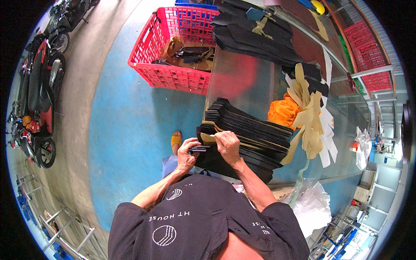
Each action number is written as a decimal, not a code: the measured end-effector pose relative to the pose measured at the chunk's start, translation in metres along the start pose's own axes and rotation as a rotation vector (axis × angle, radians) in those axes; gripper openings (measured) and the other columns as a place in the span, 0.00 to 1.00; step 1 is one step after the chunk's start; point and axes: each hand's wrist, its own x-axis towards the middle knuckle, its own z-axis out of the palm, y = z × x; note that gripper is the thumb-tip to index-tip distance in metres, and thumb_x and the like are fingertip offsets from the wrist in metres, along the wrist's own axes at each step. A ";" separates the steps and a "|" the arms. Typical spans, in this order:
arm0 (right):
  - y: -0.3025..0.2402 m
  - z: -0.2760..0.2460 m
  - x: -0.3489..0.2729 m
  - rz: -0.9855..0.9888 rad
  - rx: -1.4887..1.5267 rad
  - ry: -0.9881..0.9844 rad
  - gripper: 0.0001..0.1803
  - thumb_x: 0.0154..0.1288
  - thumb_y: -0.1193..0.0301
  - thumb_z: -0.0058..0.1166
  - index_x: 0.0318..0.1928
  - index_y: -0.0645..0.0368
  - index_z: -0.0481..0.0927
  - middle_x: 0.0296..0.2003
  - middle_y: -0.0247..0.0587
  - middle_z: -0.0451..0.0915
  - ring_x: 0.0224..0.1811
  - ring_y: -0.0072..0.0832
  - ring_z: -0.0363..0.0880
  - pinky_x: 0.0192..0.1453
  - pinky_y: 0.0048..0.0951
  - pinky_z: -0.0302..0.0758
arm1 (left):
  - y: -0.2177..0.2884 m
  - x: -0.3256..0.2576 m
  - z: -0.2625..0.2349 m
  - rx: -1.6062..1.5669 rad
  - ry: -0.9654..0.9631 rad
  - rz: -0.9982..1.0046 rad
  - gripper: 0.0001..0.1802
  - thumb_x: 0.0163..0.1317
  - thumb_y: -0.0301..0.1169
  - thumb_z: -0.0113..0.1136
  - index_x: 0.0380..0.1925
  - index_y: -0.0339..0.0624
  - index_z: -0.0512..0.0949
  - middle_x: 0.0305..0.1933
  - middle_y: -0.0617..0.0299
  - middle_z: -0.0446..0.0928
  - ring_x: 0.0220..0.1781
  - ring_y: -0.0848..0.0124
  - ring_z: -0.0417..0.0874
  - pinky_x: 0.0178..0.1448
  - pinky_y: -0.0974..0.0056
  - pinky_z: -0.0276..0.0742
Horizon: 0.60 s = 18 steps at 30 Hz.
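In front of me, a long row of black sheet pieces (pixel 249 130) with tan layers among them lies overlapped on the table. At its near left end, my left hand (pixel 187 155) is closed around a few small black flat pieces (pixel 199 148). My right hand (pixel 227 146) is just to the right, thumb and fingers pinched at the edge of a black piece with a tan face (pixel 207 138). Its fingertips partly hide that edge. More dark pieces (pixel 255 162) fan out below my right wrist.
A red plastic crate (pixel 182 80) holding brown and black scraps stands beyond the table's left edge. Tan strips (pixel 313 136), an orange cloth bundle (pixel 284 111) and stacked black panels (pixel 260 39) lie on the table. Clear plastic (pixel 312 203) is at my right. Motorbikes (pixel 41 86) line the far left.
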 end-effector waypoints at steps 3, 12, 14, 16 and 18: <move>0.001 0.000 -0.001 -0.035 -0.020 0.000 0.06 0.53 0.78 0.59 0.33 0.60 0.78 0.34 0.41 0.80 0.38 0.38 0.79 0.45 0.37 0.75 | 0.000 0.001 0.001 0.006 0.009 0.008 0.17 0.47 0.17 0.66 0.40 0.41 0.81 0.51 0.56 0.79 0.54 0.62 0.79 0.58 0.62 0.74; -0.013 -0.011 0.005 0.047 0.115 0.014 0.08 0.53 0.83 0.59 0.34 0.61 0.77 0.33 0.42 0.80 0.37 0.40 0.80 0.44 0.36 0.76 | 0.005 0.003 0.000 0.025 0.010 0.024 0.19 0.44 0.16 0.63 0.40 0.42 0.82 0.52 0.53 0.78 0.53 0.58 0.80 0.58 0.61 0.75; -0.012 -0.013 0.000 0.123 0.259 -0.024 0.07 0.55 0.84 0.57 0.34 0.62 0.77 0.32 0.41 0.80 0.36 0.36 0.80 0.43 0.33 0.76 | 0.005 0.003 -0.001 0.004 -0.004 -0.002 0.20 0.44 0.16 0.63 0.40 0.41 0.82 0.53 0.53 0.78 0.55 0.58 0.80 0.59 0.61 0.75; -0.013 -0.024 0.002 0.234 0.376 -0.049 0.06 0.56 0.84 0.56 0.35 0.63 0.77 0.32 0.41 0.81 0.35 0.31 0.80 0.43 0.30 0.76 | 0.001 0.002 0.000 -0.025 -0.010 -0.032 0.20 0.43 0.15 0.62 0.40 0.41 0.82 0.54 0.52 0.78 0.56 0.58 0.80 0.60 0.62 0.74; -0.013 -0.047 0.011 0.383 0.462 -0.051 0.05 0.58 0.84 0.55 0.35 0.63 0.77 0.32 0.40 0.81 0.35 0.26 0.79 0.43 0.27 0.75 | -0.003 0.003 0.002 -0.044 -0.001 -0.048 0.20 0.43 0.15 0.62 0.40 0.41 0.82 0.54 0.51 0.78 0.57 0.58 0.80 0.60 0.61 0.74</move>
